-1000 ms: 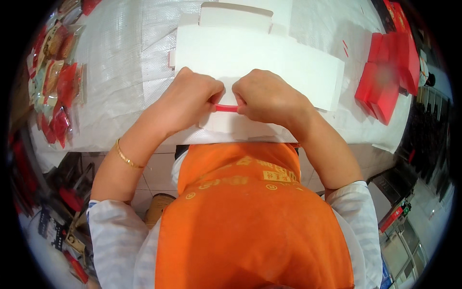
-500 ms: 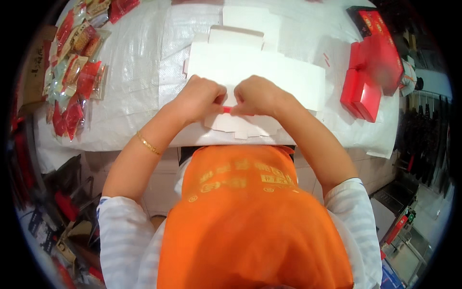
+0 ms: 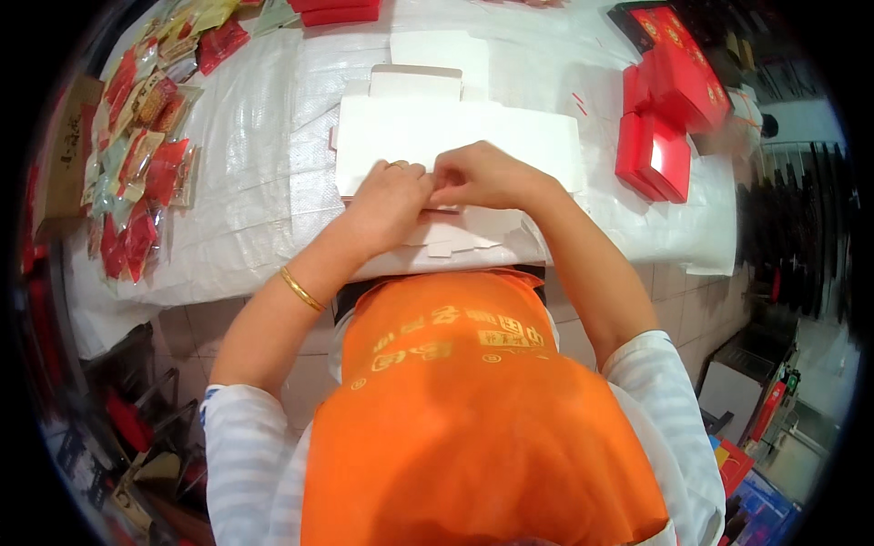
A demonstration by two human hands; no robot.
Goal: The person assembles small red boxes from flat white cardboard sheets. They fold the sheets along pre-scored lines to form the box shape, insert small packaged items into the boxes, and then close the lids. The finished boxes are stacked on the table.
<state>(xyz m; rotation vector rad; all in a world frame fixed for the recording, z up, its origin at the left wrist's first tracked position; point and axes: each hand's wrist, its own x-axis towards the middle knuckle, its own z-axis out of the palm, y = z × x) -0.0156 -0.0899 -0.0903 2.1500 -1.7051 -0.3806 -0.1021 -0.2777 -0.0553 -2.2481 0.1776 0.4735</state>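
A flat-opened cardboard box point(image 3: 510, 136), white on the upturned side, lies before me with a flap standing at its far edge. Over its near part, my left hand point(image 3: 393, 205) and my right hand point(image 3: 482, 176) meet with curled fingers. Both are closed on the cardboard along a fold, where a thin dark reddish edge shows under the right fingers. The fingertips are partly hidden behind the knuckles. Nearer to me, a white flap with small tabs point(image 3: 464, 229) extends toward the table edge.
Red boxes point(image 3: 665, 164) are stacked at the right, beside a patterned red box point(image 3: 669, 32). Clear packets of food point(image 3: 141, 155) are heaped at the left by a brown carton point(image 3: 68, 155). More red boxes point(image 3: 337, 11) lie at the far side. White woven sheeting point(image 3: 246, 173) covers the table.
My hands have come together, the left turning over and the right moving in beside it. The red strip between them is now mostly covered. The whole view has shifted slightly.
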